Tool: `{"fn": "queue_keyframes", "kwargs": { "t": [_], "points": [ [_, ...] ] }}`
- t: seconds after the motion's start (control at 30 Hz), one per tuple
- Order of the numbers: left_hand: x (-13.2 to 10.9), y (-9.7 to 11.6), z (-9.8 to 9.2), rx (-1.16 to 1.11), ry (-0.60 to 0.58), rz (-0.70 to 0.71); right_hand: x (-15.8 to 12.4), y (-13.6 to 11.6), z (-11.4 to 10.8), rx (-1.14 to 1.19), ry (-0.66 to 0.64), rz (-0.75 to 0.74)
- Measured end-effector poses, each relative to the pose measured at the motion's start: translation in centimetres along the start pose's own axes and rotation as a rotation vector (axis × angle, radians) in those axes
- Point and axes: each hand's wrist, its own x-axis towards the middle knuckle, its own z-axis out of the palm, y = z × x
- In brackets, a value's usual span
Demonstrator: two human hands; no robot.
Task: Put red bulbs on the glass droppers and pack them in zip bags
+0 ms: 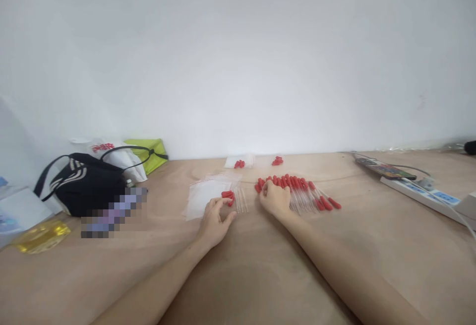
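Observation:
My left hand [214, 223] rests on the table beside a small pile of short red pieces [227, 195]. Its thumb is spread apart from the fingers, and the fingertips are at the pile's edge. Thin pale sticks [242, 200] lie side by side just right of it. Under and behind the left fingers is a flat clear plastic bag [199, 198]. My right hand [275, 198] is at the left end of a row of thin clear stems with red tips [295, 182]. Its fingers are curled down and closed; what they pinch is hidden.
Two small red piles [240, 164] [277, 161] lie near the wall, the left one on a clear bag. A dark bag [92, 186], a green bag [154, 151] and a yellow packet [42, 235] are at left. A phone [385, 167] and power strip [424, 193] are at right.

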Motion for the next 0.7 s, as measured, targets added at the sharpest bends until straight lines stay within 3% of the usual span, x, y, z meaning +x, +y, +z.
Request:
{"fn": "queue_keyframes", "kwargs": {
  "t": [0.17, 0.43, 0.57, 0.7],
  "points": [
    [1.3, -0.4, -0.6, 0.086, 0.042, -0.008, -0.2, 0.0, 0.0, -0.057, -0.042, -0.018],
    [6.2, -3.3, -0.4, 0.119, -0.106, -0.08, -0.5, -0.2, -0.2, -0.054, -0.014, -0.053],
    [7.2, -3.2, 0.5, 0.102, -0.154, -0.1, -0.9, -1.5, -0.2, -0.016, -0.013, -0.128],
    [7.7, -2.6, 0.9, 0.08, -0.187, -0.142, -1.0, -3.3, -0.1, -0.033, -0.094, -0.088]
  ]
}}
